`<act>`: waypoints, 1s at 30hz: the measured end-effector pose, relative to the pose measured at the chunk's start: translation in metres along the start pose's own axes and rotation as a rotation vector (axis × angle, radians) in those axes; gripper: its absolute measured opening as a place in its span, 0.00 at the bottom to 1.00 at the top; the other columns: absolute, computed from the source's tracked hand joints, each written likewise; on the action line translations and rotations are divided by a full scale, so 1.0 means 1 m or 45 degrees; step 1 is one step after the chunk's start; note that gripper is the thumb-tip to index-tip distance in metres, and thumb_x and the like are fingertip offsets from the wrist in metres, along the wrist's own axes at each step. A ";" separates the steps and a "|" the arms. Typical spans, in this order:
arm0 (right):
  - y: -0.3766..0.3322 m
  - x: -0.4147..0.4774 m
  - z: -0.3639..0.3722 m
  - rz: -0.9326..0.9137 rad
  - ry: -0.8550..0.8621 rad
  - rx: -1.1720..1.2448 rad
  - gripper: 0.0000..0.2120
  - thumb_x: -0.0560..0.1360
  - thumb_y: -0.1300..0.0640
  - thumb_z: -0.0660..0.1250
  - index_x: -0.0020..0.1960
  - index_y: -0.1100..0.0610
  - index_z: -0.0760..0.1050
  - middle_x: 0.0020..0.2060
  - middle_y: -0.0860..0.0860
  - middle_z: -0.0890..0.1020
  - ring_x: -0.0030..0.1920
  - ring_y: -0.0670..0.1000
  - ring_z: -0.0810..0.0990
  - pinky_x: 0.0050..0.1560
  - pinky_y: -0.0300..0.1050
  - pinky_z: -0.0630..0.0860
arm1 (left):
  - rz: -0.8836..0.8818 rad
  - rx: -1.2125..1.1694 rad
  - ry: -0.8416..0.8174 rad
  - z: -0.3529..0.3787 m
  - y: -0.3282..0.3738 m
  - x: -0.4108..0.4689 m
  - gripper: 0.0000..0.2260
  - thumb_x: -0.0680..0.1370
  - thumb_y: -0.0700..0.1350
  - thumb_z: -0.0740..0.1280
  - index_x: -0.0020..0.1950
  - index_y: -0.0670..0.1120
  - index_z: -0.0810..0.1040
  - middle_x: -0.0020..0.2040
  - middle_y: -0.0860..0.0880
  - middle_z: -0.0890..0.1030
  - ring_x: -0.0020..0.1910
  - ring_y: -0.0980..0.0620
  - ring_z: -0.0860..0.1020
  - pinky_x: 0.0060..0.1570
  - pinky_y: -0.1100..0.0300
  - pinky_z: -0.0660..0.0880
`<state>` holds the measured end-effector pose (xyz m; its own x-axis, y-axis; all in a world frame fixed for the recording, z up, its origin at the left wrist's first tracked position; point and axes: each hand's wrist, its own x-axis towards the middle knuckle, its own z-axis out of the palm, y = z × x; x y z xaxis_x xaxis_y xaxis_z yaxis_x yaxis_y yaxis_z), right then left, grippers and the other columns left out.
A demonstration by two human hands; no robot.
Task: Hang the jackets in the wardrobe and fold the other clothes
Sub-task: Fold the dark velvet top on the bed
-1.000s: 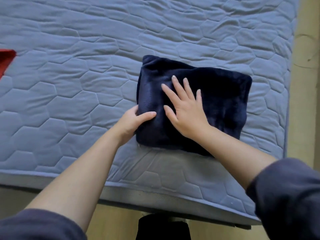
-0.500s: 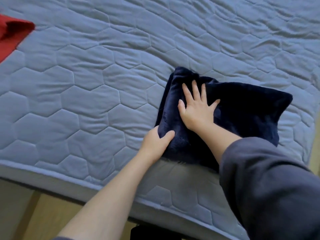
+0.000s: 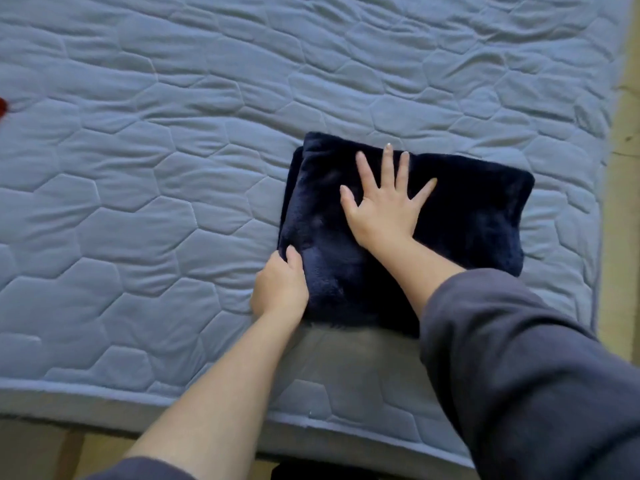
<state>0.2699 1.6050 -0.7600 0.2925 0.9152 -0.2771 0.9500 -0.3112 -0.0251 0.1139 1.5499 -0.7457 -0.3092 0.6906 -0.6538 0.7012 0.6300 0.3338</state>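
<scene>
Item 1: folded navy garment (image 3: 460,220). Plush, deep-pile fabric, folded into a thick rectangular bundle. 2 layers show at its left edge. It lies on the right part of the mattress (image 3: 156,168), near the front edge and short of the right side.

Item 2: right hand (image 3: 384,211). It is laid flat on top of the bundle, palm down. All 5 fingers are straight and spread apart, pressing into the pile and gripping nothing. The forearm crosses the bundle's near edge and runs back into a grey-blue sleeve (image 3: 519,375).

Item 3: left hand (image 3: 280,287). It sits at the near-left corner of the bundle. The thumb lies over the top of the fabric and the other fingers are tucked out of sight at the edge, so the hand is clamped on that corner. The forearm is bare.

Item 4: mattress. Grey-blue, quilted in a hexagon pattern, wrinkled toward the far side. It carries the garment and both hands.

Item 5: red cloth (image 3: 2,105). Only a sliver shows at the far left of the view, on the mattress and well apart from the bundle. Its kind cannot be told.

Item 6: floor (image 3: 623,188). A pale, yellowish strip beyond the mattress's right side.
</scene>
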 end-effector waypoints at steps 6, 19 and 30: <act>0.047 -0.011 -0.028 -0.006 0.095 -0.058 0.30 0.78 0.36 0.43 0.77 0.42 0.43 0.78 0.50 0.43 0.77 0.58 0.39 0.69 0.72 0.38 | 0.179 -0.229 0.168 -0.028 0.040 0.001 0.18 0.73 0.41 0.61 0.63 0.44 0.67 0.63 0.42 0.74 0.61 0.40 0.72 0.59 0.49 0.68; 0.131 -0.040 -0.011 0.392 -0.078 0.473 0.34 0.77 0.33 0.53 0.77 0.40 0.42 0.78 0.50 0.48 0.76 0.58 0.52 0.69 0.65 0.57 | 0.442 0.012 0.024 -0.020 0.070 0.069 0.36 0.71 0.66 0.67 0.70 0.43 0.67 0.67 0.42 0.72 0.63 0.44 0.73 0.63 0.52 0.69; 0.178 -0.134 -0.067 0.896 -0.777 2.308 0.20 0.73 0.48 0.68 0.60 0.57 0.80 0.55 0.56 0.83 0.55 0.55 0.82 0.52 0.50 0.79 | -0.163 -0.557 -0.813 -0.070 0.032 -0.029 0.11 0.68 0.57 0.69 0.39 0.50 0.80 0.39 0.48 0.82 0.38 0.49 0.79 0.39 0.58 0.72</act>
<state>0.4074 1.4441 -0.6626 0.0516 0.4798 -0.8759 -0.5781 -0.7008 -0.4179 0.1002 1.5750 -0.6683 0.1521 0.3488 -0.9248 0.3272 0.8651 0.3801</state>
